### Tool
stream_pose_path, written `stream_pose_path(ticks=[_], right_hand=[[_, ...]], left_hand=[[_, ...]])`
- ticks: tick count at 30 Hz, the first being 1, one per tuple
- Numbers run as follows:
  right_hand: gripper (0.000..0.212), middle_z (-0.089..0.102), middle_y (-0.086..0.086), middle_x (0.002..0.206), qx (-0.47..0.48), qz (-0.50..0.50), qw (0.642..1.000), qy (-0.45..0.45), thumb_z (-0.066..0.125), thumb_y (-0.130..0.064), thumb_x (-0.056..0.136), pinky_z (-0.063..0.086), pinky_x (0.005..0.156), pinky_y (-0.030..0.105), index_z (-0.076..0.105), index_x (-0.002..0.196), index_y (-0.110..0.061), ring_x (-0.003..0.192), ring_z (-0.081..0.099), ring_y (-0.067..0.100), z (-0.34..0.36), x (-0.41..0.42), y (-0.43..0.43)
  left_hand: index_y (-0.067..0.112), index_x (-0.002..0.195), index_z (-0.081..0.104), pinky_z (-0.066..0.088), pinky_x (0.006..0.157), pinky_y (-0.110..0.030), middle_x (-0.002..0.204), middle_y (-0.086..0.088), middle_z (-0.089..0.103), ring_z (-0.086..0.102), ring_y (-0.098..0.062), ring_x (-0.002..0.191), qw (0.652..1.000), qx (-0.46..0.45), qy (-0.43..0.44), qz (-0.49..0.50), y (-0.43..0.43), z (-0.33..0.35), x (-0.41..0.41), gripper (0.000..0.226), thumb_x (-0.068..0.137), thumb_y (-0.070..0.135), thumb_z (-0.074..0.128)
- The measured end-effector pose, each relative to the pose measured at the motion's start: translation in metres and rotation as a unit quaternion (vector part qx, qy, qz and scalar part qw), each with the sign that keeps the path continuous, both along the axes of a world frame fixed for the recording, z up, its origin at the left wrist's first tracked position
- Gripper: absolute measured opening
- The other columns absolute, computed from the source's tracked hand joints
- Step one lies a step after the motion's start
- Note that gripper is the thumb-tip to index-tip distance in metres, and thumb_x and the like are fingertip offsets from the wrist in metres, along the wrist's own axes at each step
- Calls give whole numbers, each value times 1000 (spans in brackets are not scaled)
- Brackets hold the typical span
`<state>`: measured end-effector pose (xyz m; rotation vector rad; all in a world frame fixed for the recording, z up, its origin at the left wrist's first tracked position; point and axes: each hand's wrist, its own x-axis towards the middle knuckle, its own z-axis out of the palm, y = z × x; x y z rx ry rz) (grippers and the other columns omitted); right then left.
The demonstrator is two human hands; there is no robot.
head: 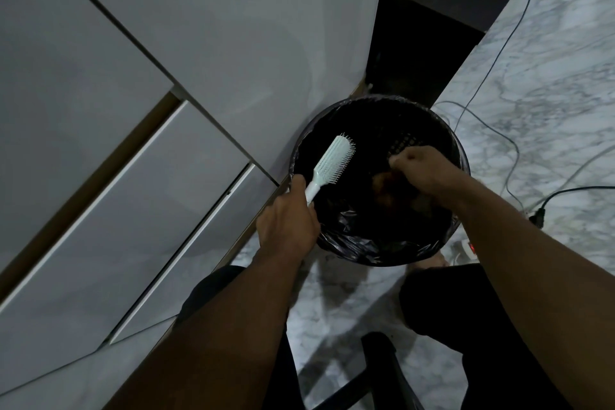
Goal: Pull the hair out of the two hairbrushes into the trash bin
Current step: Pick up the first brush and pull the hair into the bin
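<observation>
A pale mint hairbrush (pixel 333 160) is held by its white handle in my left hand (pixel 289 220), its bristles facing right over the left side of the trash bin. The round black trash bin (pixel 442 236), lined with a black plastic bag, stands on the floor against a white cabinet. My right hand (pixel 423 169) hovers over the middle of the bin with fingers pinched together; whether hair is between them I cannot make out in the dark. Only one hairbrush is in view.
White cabinet doors and drawers (pixel 139 150) fill the left. A marble-patterned floor (pixel 539 83) lies to the right with cables (pixel 492 63), a plug (pixel 538 217) and a power strip (pixel 466 248). A dark piece of furniture (pixel 419 43) stands behind the bin. My knees in dark trousers (pixel 442 296) flank the bin.
</observation>
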<state>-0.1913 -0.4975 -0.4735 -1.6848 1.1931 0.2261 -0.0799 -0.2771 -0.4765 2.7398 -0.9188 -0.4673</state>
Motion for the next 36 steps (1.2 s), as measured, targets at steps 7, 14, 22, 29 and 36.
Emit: stream_pose_path(ticks=[7,14,22,29,36], right_hand=[[54,67,8,117,114,-48,991,-59,69,-51,85,56,90,42,62,124,-14,103,67,22,-8,15,25],[36,65,12,70,135,-167,960,-180,69,-29,91,57,52,26,66,89,7,54,68,14,-13,26,49],[32,63,5,60,10,-79,985,-155,60,-26,98,47,47,26,62,69,-12,46,59,13,-8,20,38],[34,56,7,57,-12,-206,966,-155,55,-36,97,47,52,26,57,75,-11,46,54,14,1,8,12],[31,64,-6,100,-67,29,982,-177,78,-33,82,60,71,47,70,110,-24,74,69,30,-20,21,45]], left_hand=[[19,113,43,46,60,-36,90,-5,67,63,-28,74,999,-42,10,-25,-3,2,-3,25,94,29,57],[19,113,43,53,58,-43,81,-5,62,60,-27,66,991,-90,45,-88,-7,-1,-9,22,97,29,53],[20,107,42,50,56,-40,81,-4,61,59,-27,66,993,-90,59,-51,-5,-6,-10,20,96,30,55],[19,107,42,50,59,-41,83,-7,62,60,-29,69,991,-96,90,1,-3,-5,-5,21,96,31,56],[22,102,40,38,54,-34,81,-6,60,58,-28,68,989,-90,111,-33,-7,-8,-12,21,94,31,57]])
